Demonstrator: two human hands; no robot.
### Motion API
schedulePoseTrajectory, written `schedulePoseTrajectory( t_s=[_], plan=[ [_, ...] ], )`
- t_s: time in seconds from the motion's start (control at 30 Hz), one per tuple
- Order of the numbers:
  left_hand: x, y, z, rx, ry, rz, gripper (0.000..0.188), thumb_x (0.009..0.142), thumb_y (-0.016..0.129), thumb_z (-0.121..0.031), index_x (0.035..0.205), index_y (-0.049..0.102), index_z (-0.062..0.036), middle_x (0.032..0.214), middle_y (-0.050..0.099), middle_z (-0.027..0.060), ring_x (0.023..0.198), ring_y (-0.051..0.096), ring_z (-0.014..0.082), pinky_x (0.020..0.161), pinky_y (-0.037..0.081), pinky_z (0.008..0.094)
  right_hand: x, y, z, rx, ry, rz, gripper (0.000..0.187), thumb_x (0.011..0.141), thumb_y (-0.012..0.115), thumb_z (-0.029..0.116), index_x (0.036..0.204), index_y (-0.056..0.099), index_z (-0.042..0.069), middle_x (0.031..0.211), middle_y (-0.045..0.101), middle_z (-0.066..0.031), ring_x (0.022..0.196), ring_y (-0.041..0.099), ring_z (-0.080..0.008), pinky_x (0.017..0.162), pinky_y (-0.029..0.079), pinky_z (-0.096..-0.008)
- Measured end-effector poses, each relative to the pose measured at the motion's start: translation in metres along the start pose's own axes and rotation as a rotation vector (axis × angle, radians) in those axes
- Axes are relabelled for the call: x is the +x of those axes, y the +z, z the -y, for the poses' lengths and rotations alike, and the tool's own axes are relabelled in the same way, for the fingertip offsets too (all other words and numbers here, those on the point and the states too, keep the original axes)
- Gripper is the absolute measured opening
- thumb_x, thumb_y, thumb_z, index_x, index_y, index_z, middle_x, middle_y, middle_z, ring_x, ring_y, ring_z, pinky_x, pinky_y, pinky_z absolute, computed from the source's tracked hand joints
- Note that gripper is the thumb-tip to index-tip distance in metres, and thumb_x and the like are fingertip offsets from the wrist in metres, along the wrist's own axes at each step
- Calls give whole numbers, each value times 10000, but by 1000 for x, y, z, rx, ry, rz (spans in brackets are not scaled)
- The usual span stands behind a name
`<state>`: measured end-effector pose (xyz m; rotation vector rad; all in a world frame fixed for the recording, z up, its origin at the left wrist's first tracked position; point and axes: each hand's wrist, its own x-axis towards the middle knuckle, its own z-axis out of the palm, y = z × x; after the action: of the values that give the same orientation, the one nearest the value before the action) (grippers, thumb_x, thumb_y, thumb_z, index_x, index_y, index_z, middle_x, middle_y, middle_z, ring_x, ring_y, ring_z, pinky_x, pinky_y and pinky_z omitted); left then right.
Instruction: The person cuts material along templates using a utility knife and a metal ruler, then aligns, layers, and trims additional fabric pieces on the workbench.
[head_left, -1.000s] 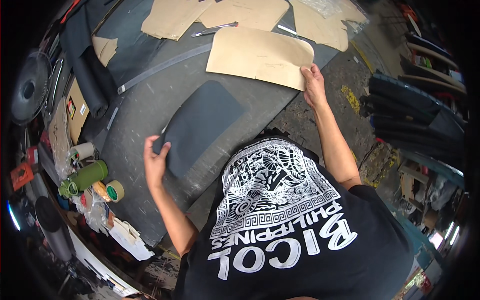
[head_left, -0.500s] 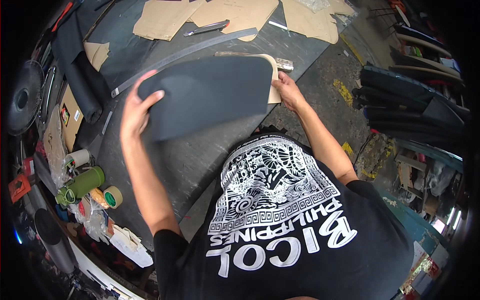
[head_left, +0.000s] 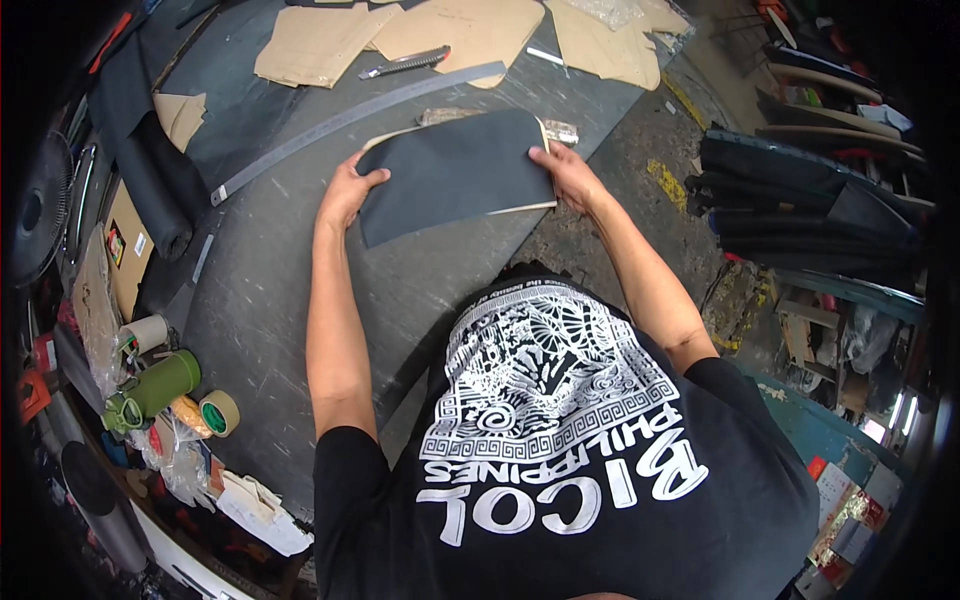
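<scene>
Over the dark worktable (head_left: 300, 260), I hold a black flexible sheet (head_left: 455, 170), perhaps leather or vinyl, lying over a tan card piece (head_left: 535, 208). Only thin strips of the card show along the edges. My left hand (head_left: 345, 195) grips the left end, thumb on top and fingers underneath. At the right end, my right hand (head_left: 572, 178) pinches sheet and card together, its thumb on the black face. Just behind them lies a brownish, shiny wrapped block (head_left: 562, 133), partly covered by the sheet.
A long metal ruler (head_left: 330, 133) and a utility knife (head_left: 405, 63) lie beyond my hands. Tan card patterns (head_left: 460, 35) spread along the far side. Rolled black material (head_left: 150, 170), a green bottle (head_left: 160, 388) and a tape roll (head_left: 220, 412) are at left. Black material (head_left: 800, 190) is stacked at right.
My left hand has moved right, bringing the black sheet over more of the card. My right thumb now presses on the black sheet, where before it was on the card's edge.
</scene>
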<state>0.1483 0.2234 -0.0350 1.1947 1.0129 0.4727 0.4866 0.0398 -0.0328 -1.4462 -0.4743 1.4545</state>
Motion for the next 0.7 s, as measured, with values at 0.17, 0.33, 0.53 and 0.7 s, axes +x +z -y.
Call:
schedulePoseTrajectory(
  t_s=[0.17, 0.33, 0.53, 0.7],
  plan=[
    [-6, -1, -19, 91, -11, 30, 541, 855, 737, -11, 1370, 578, 32, 1115, 727, 139, 925, 723, 212, 825, 594, 325, -2, 11, 11, -98, -82, 91, 370, 998, 640, 79, 1352, 559, 10, 1191, 702, -124, 976, 725, -203, 825, 634, -367],
    [-39, 10, -25, 382, 280, -333, 582, 885, 759, -96, 1414, 546, 18, 1171, 718, 143, 1017, 703, 218, 892, 564, 333, -39, 23, 49, 131, -60, 125, 410, 973, 662, 31, 1368, 551, 13, 1199, 700, -123, 969, 731, -204, 827, 635, -349],
    [-31, 77, -98, -95, 124, -309, 552, 969, 735, -217, 1422, 527, 21, 1289, 675, 147, 1148, 648, 207, 970, 533, 348, -32, -45, 103, 192, -98, 171, 484, 958, 673, 15, 1413, 508, 12, 1232, 689, -109, 1038, 716, -201, 908, 609, -350],
    [61, 192, -167, -75, 176, -103, 503, 1027, 668, -248, 1417, 508, 27, 1325, 655, 142, 1173, 628, 188, 982, 526, 334, 27, -177, 150, 204, -106, 148, 497, 953, 679, 17, 1416, 499, 11, 1248, 684, -93, 1090, 701, -206, 968, 583, -367]
  ],
)
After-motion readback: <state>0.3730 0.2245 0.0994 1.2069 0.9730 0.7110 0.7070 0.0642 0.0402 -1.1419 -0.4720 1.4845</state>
